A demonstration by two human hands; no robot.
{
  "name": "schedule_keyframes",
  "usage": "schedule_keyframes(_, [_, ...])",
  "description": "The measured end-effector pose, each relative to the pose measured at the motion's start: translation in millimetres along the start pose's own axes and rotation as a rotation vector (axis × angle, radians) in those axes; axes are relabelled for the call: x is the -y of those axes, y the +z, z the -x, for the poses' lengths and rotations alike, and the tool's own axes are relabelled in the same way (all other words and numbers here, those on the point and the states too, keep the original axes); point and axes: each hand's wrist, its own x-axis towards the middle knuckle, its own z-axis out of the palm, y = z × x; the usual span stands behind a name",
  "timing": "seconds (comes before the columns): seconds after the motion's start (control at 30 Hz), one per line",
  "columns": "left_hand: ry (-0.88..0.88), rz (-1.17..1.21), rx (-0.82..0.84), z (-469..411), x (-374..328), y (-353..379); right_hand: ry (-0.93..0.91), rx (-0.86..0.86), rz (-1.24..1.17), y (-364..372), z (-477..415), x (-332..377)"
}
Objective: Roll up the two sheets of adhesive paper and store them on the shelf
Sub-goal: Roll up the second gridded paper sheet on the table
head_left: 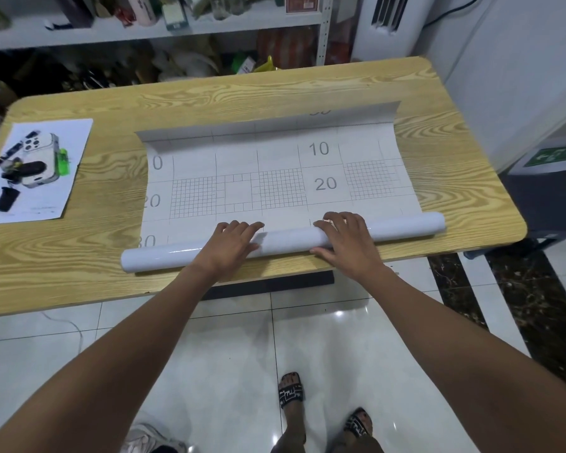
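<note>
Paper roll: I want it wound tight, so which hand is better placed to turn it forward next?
Probably the right hand: its fingers curl over the roll, thumb on the near side. The left hand lies flatter.

Hidden under the left hand (234, 241) and the right hand (347, 243): two stretches of the roll (285, 241). Cannot tell: one layer wound in it or two. On the gridded sheet (275, 165), a "30" half covered by the roll, a numeral at the left lost in the curl, another on the raised far flap cut by the fold. Clutter on the shelf (144, 32) blurred, cropped by the top edge. Fine print on the printed page (76, 135) too small to read. Green sign (556, 156) cropped at the right edge. Pale shoe (151, 436) cut off at the bottom
</note>
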Motion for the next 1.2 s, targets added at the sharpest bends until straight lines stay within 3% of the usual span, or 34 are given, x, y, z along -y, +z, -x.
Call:
schedule_keyframes(0.47, [-0.026, 0.054, -0.083, 3, -1, 3, 0.013, -0.002, -0.021, 1, -5, 3])
schedule_keyframes(1.2, [0.078, 0.017, -0.249, -2, 14, 25, -0.004, -0.07, 0.04, 4, -16, 3])
